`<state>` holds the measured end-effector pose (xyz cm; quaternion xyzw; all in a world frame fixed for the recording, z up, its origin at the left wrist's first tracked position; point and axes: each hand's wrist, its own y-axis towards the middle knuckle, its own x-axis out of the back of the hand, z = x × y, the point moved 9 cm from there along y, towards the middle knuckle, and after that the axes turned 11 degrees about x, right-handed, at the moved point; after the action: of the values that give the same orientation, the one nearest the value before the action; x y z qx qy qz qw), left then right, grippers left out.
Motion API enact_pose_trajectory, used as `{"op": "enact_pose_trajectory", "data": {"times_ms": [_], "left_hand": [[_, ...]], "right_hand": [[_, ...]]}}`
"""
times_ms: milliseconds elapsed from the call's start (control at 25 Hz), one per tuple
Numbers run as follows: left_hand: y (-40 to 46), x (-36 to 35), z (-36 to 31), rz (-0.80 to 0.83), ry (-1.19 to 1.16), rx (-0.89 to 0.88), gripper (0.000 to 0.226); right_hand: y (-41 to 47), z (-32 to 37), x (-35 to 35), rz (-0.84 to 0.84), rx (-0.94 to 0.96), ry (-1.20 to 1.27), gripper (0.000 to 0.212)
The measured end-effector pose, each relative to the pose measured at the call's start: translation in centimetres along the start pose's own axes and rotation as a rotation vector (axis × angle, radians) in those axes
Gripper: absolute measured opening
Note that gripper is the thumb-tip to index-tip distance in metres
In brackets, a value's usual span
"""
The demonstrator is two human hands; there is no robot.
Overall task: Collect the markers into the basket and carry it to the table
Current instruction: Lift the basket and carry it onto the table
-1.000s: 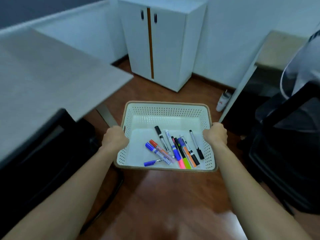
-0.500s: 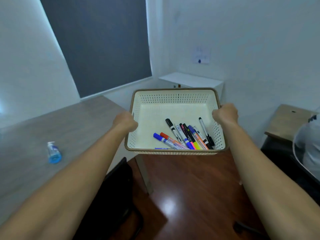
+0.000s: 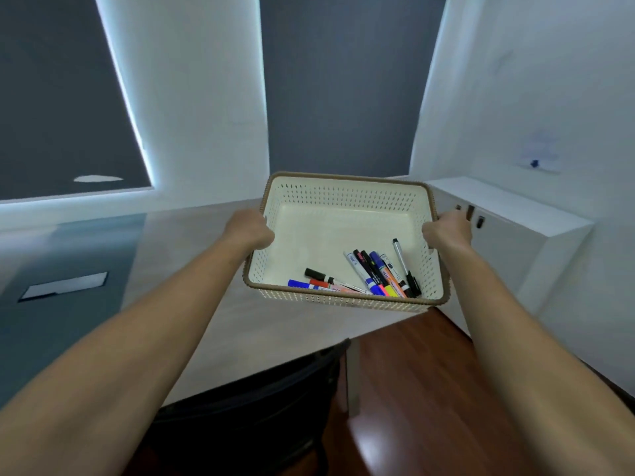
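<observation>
A cream perforated basket [image 3: 347, 197] with a brown rim is held in the air over the near right corner of the grey table [image 3: 192, 269]. My left hand [image 3: 251, 230] grips its left rim and my right hand [image 3: 446, 230] grips its right rim. Several markers [image 3: 374, 274] in black, blue, red, orange and yellow lie heaped against the basket's near wall, mostly toward the right corner. The basket tilts slightly toward me.
A black chair [image 3: 261, 407] is tucked under the table's near edge. A white low cabinet [image 3: 515, 214] stands against the right wall behind the basket. Wooden floor [image 3: 412, 389] shows at lower right. A white sheet [image 3: 65, 285] lies on the table at left.
My view has swung up and left from the floor to the table. The basket, still in both hands, has risen and moved over the table's corner; the markers slid toward the near wall.
</observation>
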<state>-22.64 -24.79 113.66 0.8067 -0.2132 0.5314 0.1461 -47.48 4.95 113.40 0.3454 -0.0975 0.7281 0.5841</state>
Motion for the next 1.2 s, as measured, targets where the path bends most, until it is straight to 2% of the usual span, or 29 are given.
{"op": "enact_pose_trajectory", "data": {"times_ms": [200,480,600,800,1000,1200], "left_hand": [[7.1,-2.3,8.8,0.029,0.027,0.142,0.028],[12.3,-10.2,16.7,0.106,0.073,0.268,0.034],[13.2,-14.8,18.8,0.143,0.027,0.344,0.028],[13.6,-20.3,20.2,0.131,-0.029,0.461,0.032],[14.8,-24.9,20.7,0.089,-0.092,0.51,0.029],[17.2,-27.9,22.0,0.135,-0.063,0.591,0.052]], "right_hand": [[2.8,3.0,-13.5,0.134,0.019,-0.028,0.016],[4.1,0.3,-26.5,0.273,-0.011,-0.081,0.008],[5.0,-2.2,-30.7,0.343,-0.019,-0.089,0.019],[7.3,-4.9,-36.8,0.451,0.085,-0.075,0.061],[9.8,-7.2,-42.8,0.587,0.131,-0.096,0.068],[10.9,-9.4,-47.0,0.651,0.126,-0.118,0.067]]}}
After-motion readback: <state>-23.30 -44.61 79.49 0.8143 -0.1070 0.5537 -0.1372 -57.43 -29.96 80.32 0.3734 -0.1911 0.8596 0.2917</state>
